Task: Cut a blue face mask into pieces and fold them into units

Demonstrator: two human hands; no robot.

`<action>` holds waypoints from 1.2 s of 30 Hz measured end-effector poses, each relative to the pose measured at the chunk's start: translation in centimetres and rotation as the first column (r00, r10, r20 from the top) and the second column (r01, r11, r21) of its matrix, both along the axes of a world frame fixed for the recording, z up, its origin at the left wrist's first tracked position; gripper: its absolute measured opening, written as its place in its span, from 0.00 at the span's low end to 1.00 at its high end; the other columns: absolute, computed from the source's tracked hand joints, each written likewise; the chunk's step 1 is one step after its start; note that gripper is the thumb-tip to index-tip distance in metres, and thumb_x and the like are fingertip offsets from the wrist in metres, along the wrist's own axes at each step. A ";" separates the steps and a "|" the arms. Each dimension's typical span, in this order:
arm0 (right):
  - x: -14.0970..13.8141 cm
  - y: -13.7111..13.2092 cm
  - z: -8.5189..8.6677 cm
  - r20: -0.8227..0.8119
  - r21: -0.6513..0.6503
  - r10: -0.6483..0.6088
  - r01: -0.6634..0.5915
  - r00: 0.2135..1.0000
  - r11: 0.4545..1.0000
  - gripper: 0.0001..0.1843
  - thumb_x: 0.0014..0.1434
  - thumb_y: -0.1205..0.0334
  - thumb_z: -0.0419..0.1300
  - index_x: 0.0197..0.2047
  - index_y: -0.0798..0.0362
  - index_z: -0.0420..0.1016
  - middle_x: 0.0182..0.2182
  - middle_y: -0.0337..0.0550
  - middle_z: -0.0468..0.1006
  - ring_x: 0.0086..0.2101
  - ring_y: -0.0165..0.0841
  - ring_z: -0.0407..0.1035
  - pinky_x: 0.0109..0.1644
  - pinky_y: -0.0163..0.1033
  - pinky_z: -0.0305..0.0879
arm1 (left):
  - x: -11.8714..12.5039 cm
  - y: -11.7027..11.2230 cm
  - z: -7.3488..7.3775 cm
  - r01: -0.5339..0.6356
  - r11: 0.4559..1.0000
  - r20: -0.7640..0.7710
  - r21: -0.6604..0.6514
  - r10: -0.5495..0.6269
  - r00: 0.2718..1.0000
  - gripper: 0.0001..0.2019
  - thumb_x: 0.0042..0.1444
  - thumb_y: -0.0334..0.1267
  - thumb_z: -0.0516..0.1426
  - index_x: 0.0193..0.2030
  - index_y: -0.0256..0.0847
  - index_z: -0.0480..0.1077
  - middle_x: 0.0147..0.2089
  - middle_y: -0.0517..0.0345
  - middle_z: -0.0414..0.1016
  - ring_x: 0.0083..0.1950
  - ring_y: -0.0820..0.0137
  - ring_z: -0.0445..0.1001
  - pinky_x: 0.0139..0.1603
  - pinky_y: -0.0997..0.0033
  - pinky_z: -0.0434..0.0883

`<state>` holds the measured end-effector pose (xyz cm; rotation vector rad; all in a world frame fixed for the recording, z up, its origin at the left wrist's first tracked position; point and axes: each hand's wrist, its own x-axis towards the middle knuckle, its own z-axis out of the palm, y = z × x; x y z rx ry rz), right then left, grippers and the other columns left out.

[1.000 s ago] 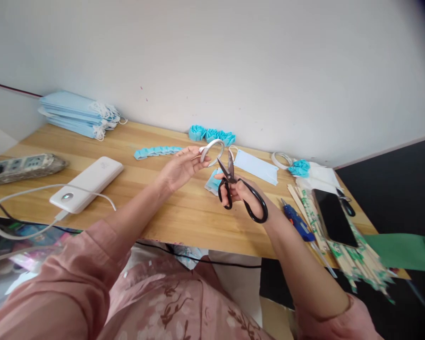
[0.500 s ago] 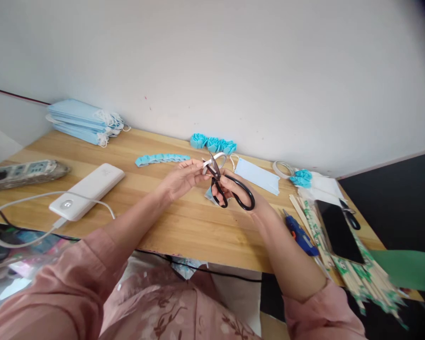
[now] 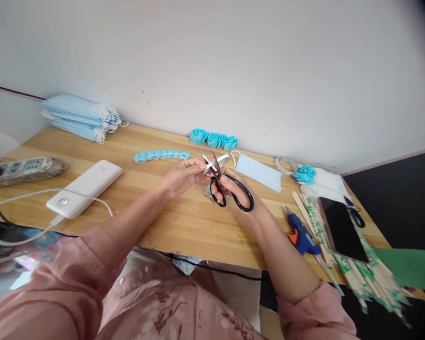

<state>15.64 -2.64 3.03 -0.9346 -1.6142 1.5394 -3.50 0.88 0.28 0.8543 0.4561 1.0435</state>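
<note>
Black-handled scissors (image 3: 243, 192) are in my right hand (image 3: 230, 183), its fingers through the loops and the blades spread apart. A narrow white strip (image 3: 224, 160) curves in a loop behind the blades and passes between them. Its near end is pinched between the thumb and fingers of my left hand (image 3: 184, 178). A bit of light blue material (image 3: 208, 191) shows just under the hands, partly hidden. Behind them lie a pleated light blue strip (image 3: 162, 156) and a row of blue fabric roses (image 3: 214, 139).
A mask stack (image 3: 80, 115), power bank (image 3: 85, 189) and power strip (image 3: 24, 171) lie left. Rightward are a single mask (image 3: 258, 171), a tape roll (image 3: 285, 165), another blue rose (image 3: 305, 174), a glue gun (image 3: 302, 233), a phone (image 3: 343, 229) and wrapped chopsticks (image 3: 357, 278).
The scissor blades have shifted slightly around the white strip. My hands stay almost in place, while the whole view has turned a little.
</note>
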 end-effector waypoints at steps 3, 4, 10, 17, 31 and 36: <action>0.0 0.0 -0.3 -0.033 -0.003 -0.004 0.004 0.999 1.000 0.23 0.61 0.39 0.59 0.40 0.52 0.66 0.29 0.39 0.75 0.22 0.26 0.66 0.24 0.34 0.62 | 0.0 0.0 0.0 0.006 1.000 0.002 0.003 -0.006 1.000 0.10 0.49 0.38 0.69 0.28 0.35 0.76 0.34 0.54 0.80 0.38 0.70 0.77 0.45 0.68 0.73; 0.0 -0.1 -0.3 -0.042 -0.005 -0.004 0.004 0.999 1.000 0.23 0.61 0.39 0.59 0.40 0.52 0.65 0.29 0.39 0.75 0.22 0.26 0.66 0.24 0.34 0.62 | 0.0 0.0 0.0 0.007 1.000 0.000 0.003 -0.007 1.000 0.09 0.49 0.38 0.69 0.28 0.35 0.76 0.34 0.53 0.80 0.38 0.69 0.77 0.45 0.67 0.73; -0.1 -0.1 -0.6 -0.089 -0.024 0.005 -0.007 0.996 1.000 0.23 0.61 0.39 0.59 0.39 0.52 0.65 0.28 0.38 0.74 0.23 0.27 0.65 0.25 0.34 0.61 | 0.0 0.1 -0.2 0.014 1.000 -0.019 0.017 -0.014 1.000 0.09 0.50 0.39 0.68 0.30 0.34 0.77 0.35 0.52 0.80 0.38 0.69 0.78 0.47 0.66 0.73; 0.2 0.0 -1.3 -0.136 -0.031 0.047 -0.052 0.990 0.998 0.24 0.61 0.38 0.58 0.45 0.52 0.67 0.32 0.40 0.75 0.27 0.28 0.67 0.32 0.37 0.67 | 0.0 0.1 -0.1 0.022 0.999 -0.027 0.032 -0.021 0.999 0.10 0.51 0.40 0.68 0.30 0.34 0.77 0.35 0.52 0.80 0.38 0.67 0.78 0.47 0.64 0.73; 0.3 0.2 -1.4 -0.121 -0.049 0.058 -0.065 0.991 0.997 0.28 0.60 0.35 0.58 0.46 0.52 0.67 0.33 0.41 0.75 0.26 0.29 0.68 0.30 0.37 0.67 | 0.0 -0.2 0.1 0.051 0.996 -0.066 0.073 -0.046 0.997 0.11 0.50 0.42 0.69 0.28 0.37 0.77 0.34 0.53 0.81 0.36 0.66 0.78 0.46 0.61 0.72; 0.2 0.1 -1.3 -0.114 -0.061 0.036 -0.043 0.993 0.997 0.28 0.58 0.34 0.59 0.45 0.52 0.67 0.31 0.40 0.74 0.25 0.28 0.67 0.28 0.36 0.67 | 0.0 -0.1 -0.1 0.036 0.998 -0.062 0.060 -0.032 0.998 0.11 0.49 0.41 0.69 0.28 0.36 0.77 0.35 0.52 0.80 0.37 0.66 0.78 0.47 0.61 0.72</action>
